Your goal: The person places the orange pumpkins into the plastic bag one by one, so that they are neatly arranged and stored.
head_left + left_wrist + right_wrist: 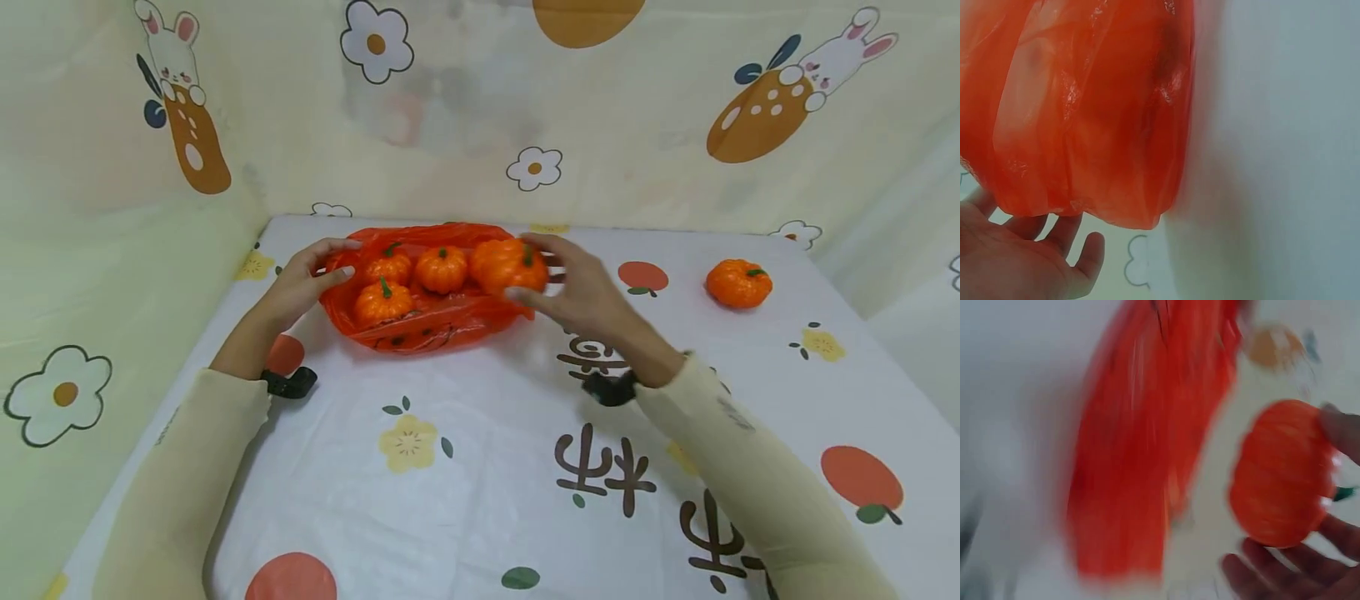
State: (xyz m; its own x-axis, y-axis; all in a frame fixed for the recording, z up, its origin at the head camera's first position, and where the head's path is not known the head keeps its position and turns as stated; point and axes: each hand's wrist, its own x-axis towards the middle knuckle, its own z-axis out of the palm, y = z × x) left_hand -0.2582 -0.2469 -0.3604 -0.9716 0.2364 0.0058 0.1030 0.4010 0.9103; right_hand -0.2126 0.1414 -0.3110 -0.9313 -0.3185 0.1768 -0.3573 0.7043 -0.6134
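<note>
A red plastic bag [450, 329] lies with its mouth wide open near the back of the table. Inside it sit several small orange pumpkins [442, 269] with green stems. My left hand [300, 279] is at the bag's left end, its fingers spread and touching the plastic, as the left wrist view also shows. In my right hand [577, 279] is another orange pumpkin [1282, 475], gripped between thumb and fingers. That pumpkin overlaps the bag's right end in the head view, partly covering one behind it. The bag [1141, 456] is blurred in the right wrist view.
One more orange pumpkin [738, 283] rests alone toward the back right of the table. A white patterned cloth [480, 500] covers the table. Cream curtains [637, 117] with rabbits and flowers hang behind and at both sides.
</note>
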